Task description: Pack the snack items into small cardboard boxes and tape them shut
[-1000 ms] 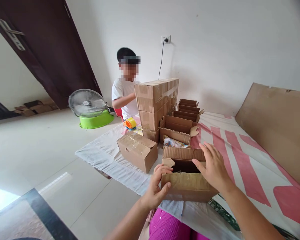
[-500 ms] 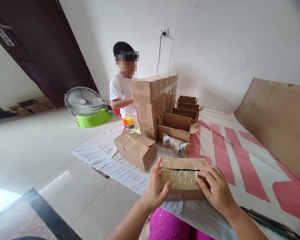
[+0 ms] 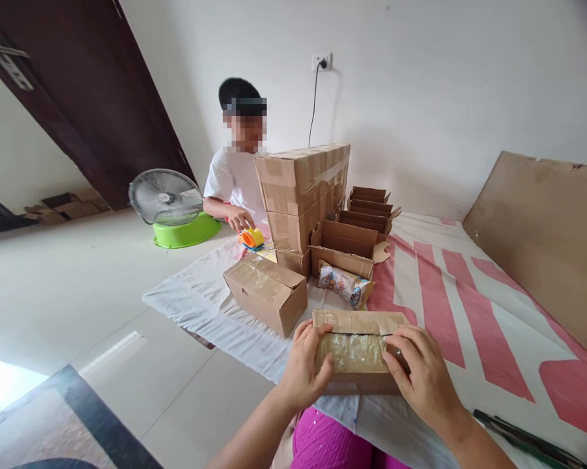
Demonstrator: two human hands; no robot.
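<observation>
A small cardboard box (image 3: 356,355) lies in front of me at the table's near edge. Clear tape covers part of its top, and a narrow dark seam runs across it. My left hand (image 3: 309,358) grips the box's left end, its fingers over the top by the seam. On the right end, my right hand (image 3: 415,361) holds the edge with thumb and fingertips near the seam. Just beyond sits a taped box (image 3: 266,292), tilted to my view. A printed snack packet (image 3: 344,284) rests beside an open box (image 3: 344,246).
A tall stack of taped boxes (image 3: 283,189) stands mid-table, with several open boxes behind. Across the table, another person (image 3: 232,176) reaches to an orange-yellow tape dispenser (image 3: 251,238). A fan (image 3: 166,197) stands on the floor; a large cardboard sheet (image 3: 542,241) leans at right.
My left fingers have come down from the box's side onto its top, near the seam, which looks narrower. The other person's hand has come out from behind the stack to the tape dispenser.
</observation>
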